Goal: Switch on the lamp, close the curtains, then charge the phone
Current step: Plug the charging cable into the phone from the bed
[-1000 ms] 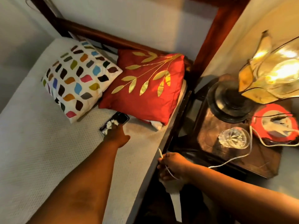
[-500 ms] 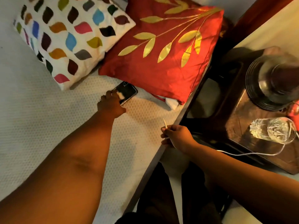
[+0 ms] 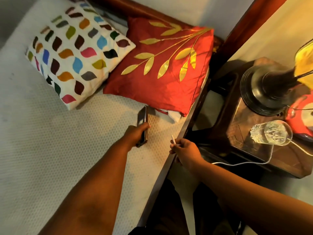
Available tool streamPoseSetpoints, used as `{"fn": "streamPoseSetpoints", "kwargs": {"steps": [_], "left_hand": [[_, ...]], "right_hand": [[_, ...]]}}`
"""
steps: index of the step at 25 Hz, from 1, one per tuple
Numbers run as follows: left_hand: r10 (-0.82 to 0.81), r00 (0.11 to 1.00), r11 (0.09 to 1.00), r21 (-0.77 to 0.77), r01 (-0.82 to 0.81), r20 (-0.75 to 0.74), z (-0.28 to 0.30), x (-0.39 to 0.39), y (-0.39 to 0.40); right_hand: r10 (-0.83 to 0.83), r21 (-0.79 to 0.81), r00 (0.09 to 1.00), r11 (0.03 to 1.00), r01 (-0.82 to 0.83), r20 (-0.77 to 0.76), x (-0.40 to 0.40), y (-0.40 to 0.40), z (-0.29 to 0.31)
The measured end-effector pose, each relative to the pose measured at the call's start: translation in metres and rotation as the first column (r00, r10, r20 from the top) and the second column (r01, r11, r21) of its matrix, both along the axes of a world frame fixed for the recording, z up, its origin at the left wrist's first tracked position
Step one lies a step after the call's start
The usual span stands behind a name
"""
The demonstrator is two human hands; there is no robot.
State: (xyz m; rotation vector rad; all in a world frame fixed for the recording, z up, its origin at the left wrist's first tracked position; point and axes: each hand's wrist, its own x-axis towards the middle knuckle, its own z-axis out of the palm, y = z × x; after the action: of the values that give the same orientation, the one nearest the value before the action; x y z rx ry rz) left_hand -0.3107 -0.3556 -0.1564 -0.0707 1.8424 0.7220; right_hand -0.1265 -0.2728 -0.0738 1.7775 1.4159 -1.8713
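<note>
My left hand (image 3: 135, 134) grips a dark phone (image 3: 142, 118), tilted on its edge just above the white mattress (image 3: 50, 150), in front of the red pillow. My right hand (image 3: 184, 150) pinches the plug end of a white charging cable (image 3: 237, 162) at the bed's edge, the connector tip (image 3: 172, 138) pointing up, a short gap right of the phone. The cable trails right across the bedside table. The lamp (image 3: 269, 89) stands lit on that table, its dark round base in view and its glowing shade cut off at the right edge. No curtains show.
A red pillow with gold leaves (image 3: 162, 68) and a white pillow with coloured patches (image 3: 76, 53) lie against the headboard. On the dark wooden bedside table (image 3: 254, 150) stand a clear glass (image 3: 271, 132) and a red-and-white round object (image 3: 303, 116).
My left hand has lifted the phone off the mattress and turned it on edge, drawing it nearer. My right hand with the cable end stays at the bed's edge.
</note>
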Motion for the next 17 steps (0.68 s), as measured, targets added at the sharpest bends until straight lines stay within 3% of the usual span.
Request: {"fn": "streamPoseSetpoints", "kwargs": {"steps": [2, 4, 10, 14, 17], "left_hand": [[0.088, 0.977, 0.994, 0.051, -0.100, 0.196, 0.023, 0.029, -0.001], [0.158, 0.944, 0.975, 0.104, -0.195, 0.288, 0.048, 0.055, 0.001], [0.226, 0.890, 0.844, 0.376, -0.382, 0.396, 0.134, 0.115, 0.027], [0.261, 0.816, 0.666, 0.516, -0.538, 0.515, 0.198, 0.181, 0.042], [0.251, 0.759, 0.482, 0.603, -0.636, 0.600, 0.245, 0.232, 0.050]], "right_hand": [[0.020, 0.055, 1.000, 0.998, -0.019, -0.015, 0.011, 0.001, 0.014], [0.022, 0.097, 0.998, 0.995, -0.016, -0.057, 0.022, 0.002, 0.031], [-0.011, 0.099, 0.977, 0.995, 0.033, -0.212, 0.078, 0.002, 0.085], [-0.078, -0.019, 0.947, 0.997, 0.076, -0.311, 0.146, -0.003, 0.141], [-0.041, 0.018, 0.909, 0.998, 0.053, -0.415, 0.192, -0.005, 0.196]]}}
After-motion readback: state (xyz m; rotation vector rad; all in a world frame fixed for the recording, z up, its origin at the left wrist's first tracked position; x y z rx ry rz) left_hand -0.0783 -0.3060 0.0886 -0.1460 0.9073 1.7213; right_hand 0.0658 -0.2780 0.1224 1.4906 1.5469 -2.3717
